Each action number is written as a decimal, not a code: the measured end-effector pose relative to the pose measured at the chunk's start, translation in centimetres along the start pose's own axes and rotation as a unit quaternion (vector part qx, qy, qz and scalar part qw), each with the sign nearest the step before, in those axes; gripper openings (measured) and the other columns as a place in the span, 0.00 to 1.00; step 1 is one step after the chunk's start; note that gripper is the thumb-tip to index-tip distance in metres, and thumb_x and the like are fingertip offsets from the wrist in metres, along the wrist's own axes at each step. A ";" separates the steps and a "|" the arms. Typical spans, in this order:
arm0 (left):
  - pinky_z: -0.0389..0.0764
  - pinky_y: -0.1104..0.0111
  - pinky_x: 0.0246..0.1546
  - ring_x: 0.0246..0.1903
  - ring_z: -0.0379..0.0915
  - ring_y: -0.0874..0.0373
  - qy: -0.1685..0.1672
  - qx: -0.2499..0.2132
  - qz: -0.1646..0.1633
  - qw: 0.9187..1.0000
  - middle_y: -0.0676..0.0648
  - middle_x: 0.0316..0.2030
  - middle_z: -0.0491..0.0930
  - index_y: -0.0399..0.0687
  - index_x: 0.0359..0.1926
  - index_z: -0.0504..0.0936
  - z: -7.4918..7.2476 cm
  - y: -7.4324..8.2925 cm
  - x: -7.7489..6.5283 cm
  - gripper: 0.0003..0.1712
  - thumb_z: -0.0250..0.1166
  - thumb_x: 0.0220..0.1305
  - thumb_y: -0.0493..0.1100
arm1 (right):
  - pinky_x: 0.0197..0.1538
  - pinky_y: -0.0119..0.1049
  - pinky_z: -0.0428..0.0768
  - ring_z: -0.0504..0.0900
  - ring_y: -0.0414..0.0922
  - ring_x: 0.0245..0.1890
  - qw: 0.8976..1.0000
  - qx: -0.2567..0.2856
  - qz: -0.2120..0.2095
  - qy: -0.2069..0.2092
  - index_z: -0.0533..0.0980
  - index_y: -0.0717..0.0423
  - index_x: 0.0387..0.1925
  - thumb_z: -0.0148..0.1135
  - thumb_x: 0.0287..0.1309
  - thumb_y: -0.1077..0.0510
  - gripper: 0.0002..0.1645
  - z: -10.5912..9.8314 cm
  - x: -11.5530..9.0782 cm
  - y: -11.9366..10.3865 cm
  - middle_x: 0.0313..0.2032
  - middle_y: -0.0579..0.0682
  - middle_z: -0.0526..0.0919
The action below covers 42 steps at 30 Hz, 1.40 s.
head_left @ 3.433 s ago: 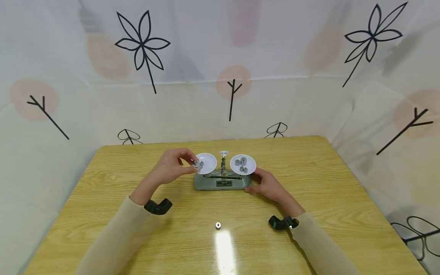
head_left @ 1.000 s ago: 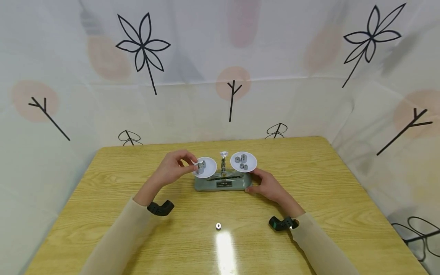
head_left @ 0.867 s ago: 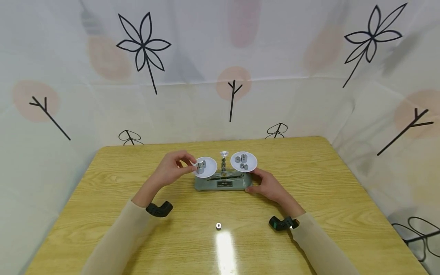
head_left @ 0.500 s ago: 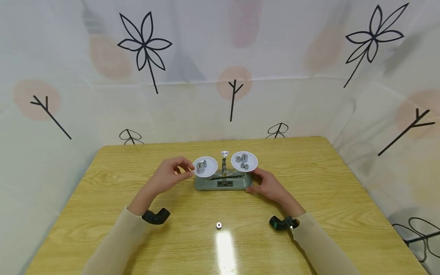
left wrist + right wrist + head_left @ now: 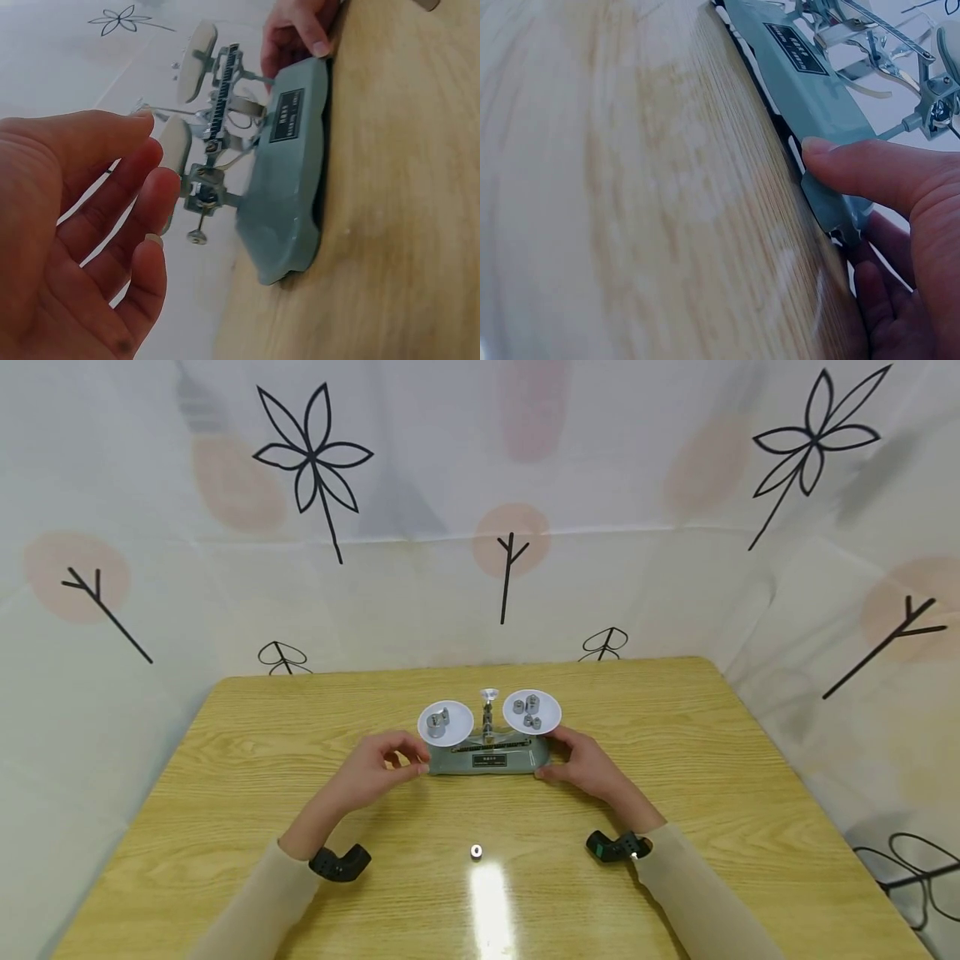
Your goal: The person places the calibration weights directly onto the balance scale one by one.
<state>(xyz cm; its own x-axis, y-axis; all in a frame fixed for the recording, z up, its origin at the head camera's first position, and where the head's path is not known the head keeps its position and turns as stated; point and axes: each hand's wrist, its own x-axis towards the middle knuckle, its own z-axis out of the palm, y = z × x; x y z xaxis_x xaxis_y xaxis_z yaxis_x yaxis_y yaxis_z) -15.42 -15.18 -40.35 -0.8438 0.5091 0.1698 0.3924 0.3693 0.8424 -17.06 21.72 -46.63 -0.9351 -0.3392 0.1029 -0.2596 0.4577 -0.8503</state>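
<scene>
A grey-green balance scale [image 5: 457, 763] with two white pans stands near the middle of the table. On its left pan [image 5: 459, 732] sit metal weights [image 5: 435, 727], a larger one beside a smaller one. Several weights [image 5: 532, 704] rest on the right pan [image 5: 551, 717], which is a little higher than the left. My left hand [image 5: 378, 768] is beside the base's left end, fingers loosely bent and holding nothing; the left wrist view shows a gap between thumb and fingertips. My right hand [image 5: 588, 768] grips the base's right end, with the thumb [image 5: 840, 159] on its front.
A single small metal weight [image 5: 476, 852] lies on the wooden table [image 5: 405, 893] in front of the scale. A patterned cloth [image 5: 420, 602] hangs behind and at both sides. Light glares on the table near the loose weight.
My left hand has let go of a weight on the left pan, then drawn back and down towards the base. The left pan has sunk and the right one risen. The right hand stays put.
</scene>
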 end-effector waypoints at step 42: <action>0.79 0.68 0.42 0.39 0.77 0.59 -0.174 -0.067 0.034 0.982 0.51 0.36 0.83 0.49 0.40 0.85 8.0 -0.9 -2.0 0.07 0.73 0.60 0.40 | 0.66 0.54 0.67 0.69 0.57 0.66 1.000 -0.010 -0.001 0.005 0.70 0.60 0.68 0.79 0.46 0.58 0.46 0.1 0.0 0.3 0.65 0.58 0.73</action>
<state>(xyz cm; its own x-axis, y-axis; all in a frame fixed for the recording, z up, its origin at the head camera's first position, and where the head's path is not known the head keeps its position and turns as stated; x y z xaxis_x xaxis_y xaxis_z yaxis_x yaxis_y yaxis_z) -11.14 -10.32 -45.53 -0.6324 0.7722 0.0623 0.3723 0.2324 0.8985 -17.15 21.78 -46.87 -0.9373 -0.3310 0.1094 -0.2652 0.4734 -0.8399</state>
